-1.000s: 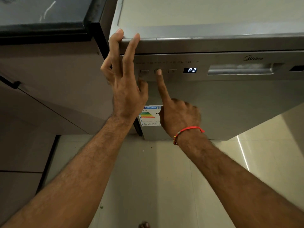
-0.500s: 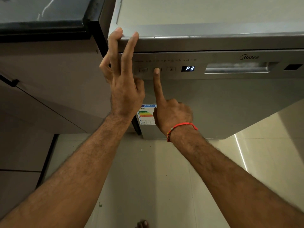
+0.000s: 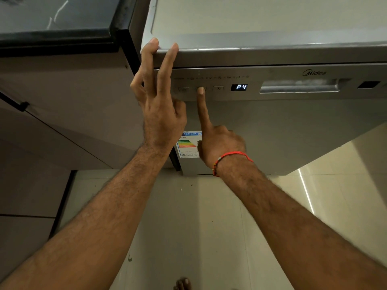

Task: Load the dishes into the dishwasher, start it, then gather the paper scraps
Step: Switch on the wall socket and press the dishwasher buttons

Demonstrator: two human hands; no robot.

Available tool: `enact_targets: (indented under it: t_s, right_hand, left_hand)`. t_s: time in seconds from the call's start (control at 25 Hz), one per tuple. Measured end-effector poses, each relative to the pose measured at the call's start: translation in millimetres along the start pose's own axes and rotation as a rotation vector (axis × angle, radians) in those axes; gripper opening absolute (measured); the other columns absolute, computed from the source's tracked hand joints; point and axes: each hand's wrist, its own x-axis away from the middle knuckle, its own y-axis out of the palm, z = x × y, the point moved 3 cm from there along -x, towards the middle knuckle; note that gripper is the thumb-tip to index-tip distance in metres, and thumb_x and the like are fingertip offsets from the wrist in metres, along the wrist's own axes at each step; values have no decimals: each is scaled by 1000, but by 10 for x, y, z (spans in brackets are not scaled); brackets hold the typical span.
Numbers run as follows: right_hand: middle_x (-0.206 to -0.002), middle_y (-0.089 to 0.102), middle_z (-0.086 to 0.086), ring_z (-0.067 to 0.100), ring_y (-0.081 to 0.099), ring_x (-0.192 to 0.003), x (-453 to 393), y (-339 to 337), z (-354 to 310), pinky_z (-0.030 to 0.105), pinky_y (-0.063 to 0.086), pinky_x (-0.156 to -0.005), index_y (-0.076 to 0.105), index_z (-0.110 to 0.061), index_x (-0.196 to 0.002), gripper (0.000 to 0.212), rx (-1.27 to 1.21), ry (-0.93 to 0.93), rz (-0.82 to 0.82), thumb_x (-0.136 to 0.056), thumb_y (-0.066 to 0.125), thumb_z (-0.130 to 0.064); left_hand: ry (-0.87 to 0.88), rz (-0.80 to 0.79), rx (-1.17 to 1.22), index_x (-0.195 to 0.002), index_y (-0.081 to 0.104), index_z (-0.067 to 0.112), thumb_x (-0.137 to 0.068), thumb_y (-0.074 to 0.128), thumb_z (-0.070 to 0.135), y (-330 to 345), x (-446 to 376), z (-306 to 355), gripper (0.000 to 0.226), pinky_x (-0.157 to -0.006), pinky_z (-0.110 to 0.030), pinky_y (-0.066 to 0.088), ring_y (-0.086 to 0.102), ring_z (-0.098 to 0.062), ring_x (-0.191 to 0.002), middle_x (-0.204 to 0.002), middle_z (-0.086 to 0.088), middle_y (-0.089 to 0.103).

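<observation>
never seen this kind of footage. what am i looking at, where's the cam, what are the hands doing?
There is no robot here. A person wears one wide-angle camera on the head, looking forward and down at their own arms.

The grey box is a dishwasher with its door closed. Its display reads P4.

The right hand, with a red thread at the wrist, has its index finger straight and its tip on the middle button of three; the other fingers are curled. The left hand is open, with two fingertips resting on the dishwasher's top front edge. Neither hand holds anything.

A black-edged counter stands to the left. Below is a pale tiled floor.
</observation>
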Motion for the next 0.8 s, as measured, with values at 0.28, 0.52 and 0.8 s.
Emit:
enact_targets:
  t_s: [0.28, 0.52, 0.8]
  right_hand:
    - [-102, 71, -8, 20, 62, -76, 332, -280, 510, 30, 50, -66, 17, -49, -147, 60, -163, -19, 175, -98, 48, -33]
    - [-111, 64, -20, 6, 63, -80, 617, -521, 1422, 41, 59, -78, 38, -46, -142, 59, -428, 146, 279, -94, 58, -19]
    - [-113, 64, -16, 4, 61, -78, 792, -1144, 2715, 18, 53, -73, 24, -37, -152, 74, -549, 315, 463, -92, 59, -11]
  left_hand:
    - [-48, -62, -29, -153, 33, 6, -73, 63, -8, -26, 48, 123, 87, -125, -30, 15, 15, -35, -151, -162, -28, 14]
    - [65, -412, -303, -161, 19, 25, -76, 74, 35, 354, 706, 921, 101, -122, -58, 15, 2, -44, -154, -167, -20, 9]
    - [73, -657, -224, -161, -3, 27, -86, 68, 55, 1099, 857, 2195, 107, -53, -32, 46, 51, -14, -50, -68, 6, 59]
